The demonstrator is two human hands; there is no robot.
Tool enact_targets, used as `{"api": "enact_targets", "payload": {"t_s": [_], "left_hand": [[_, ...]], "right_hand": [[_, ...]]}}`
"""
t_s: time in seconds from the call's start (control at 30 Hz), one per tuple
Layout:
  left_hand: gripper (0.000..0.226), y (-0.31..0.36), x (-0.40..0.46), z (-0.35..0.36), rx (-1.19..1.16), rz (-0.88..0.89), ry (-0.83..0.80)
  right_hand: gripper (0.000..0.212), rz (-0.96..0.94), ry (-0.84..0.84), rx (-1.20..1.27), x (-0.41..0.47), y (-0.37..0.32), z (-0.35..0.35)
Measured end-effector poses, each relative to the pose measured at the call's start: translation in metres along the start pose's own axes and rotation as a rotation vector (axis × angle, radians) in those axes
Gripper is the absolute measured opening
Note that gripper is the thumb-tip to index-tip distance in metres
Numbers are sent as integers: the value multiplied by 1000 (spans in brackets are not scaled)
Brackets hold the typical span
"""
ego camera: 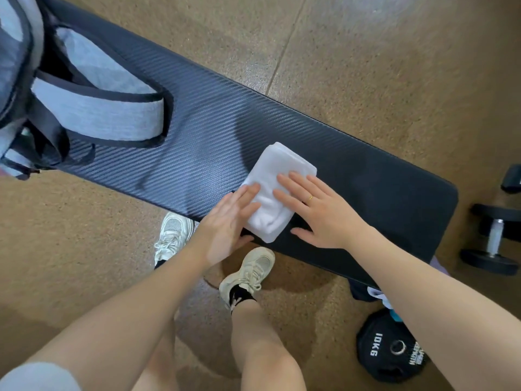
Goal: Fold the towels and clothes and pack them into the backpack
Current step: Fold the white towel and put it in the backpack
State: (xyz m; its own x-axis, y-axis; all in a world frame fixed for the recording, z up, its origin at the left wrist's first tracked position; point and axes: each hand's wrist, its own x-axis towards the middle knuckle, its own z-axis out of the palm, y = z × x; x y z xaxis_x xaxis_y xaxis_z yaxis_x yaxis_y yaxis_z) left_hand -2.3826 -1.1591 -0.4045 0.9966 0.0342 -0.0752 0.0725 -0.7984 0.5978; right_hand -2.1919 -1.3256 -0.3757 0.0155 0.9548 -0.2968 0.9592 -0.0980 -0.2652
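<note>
A white towel (pixel 277 176), folded into a small thick rectangle, lies on the black padded bench (pixel 214 136) near its front edge. My left hand (pixel 228 221) lies flat with straight fingers against the towel's left side. My right hand (pixel 318 210) is spread flat, its fingers pressing on the towel's top right part and its thumb on the bench. The grey backpack (pixel 93 88) with black trim lies on the bench's far left end, its straps facing up.
A black dumbbell (pixel 493 238) stands on the floor to the right of the bench. A 10 kg weight plate (pixel 392 348) lies on the floor at lower right, with dark cloth (pixel 363 292) just above it. My feet in white sneakers (pixel 248 272) stand by the bench's front edge.
</note>
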Motion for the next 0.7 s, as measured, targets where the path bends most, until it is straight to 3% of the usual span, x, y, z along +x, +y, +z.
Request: {"api": "enact_targets", "payload": {"t_s": [0.2, 0.27, 0.33, 0.4, 0.47, 0.6, 0.7], "left_hand": [[57, -6, 21, -15, -201, -115, 53], [51, 1, 24, -34, -318, -217, 62], [52, 7, 23, -56, -497, -431, 103], [57, 8, 18, -78, -582, -487, 153], [66, 1, 14, -97, -588, -492, 175], [46, -28, 11, -102, -486, -762, 115], [39, -56, 6, -95, -300, -894, 74]], "right_hand": [[44, 82, 208, 6, 23, -2, 8], [40, 150, 268, 124, 27, -10, -3], [41, 251, 275, 397, 36, -18, -29], [40, 391, 201, 731, 49, -27, -57], [34, 523, 108, 872, 66, -34, -77], [38, 718, -35, 844, 110, -43, -76], [40, 873, -97, 609, 135, -56, -64]]}}
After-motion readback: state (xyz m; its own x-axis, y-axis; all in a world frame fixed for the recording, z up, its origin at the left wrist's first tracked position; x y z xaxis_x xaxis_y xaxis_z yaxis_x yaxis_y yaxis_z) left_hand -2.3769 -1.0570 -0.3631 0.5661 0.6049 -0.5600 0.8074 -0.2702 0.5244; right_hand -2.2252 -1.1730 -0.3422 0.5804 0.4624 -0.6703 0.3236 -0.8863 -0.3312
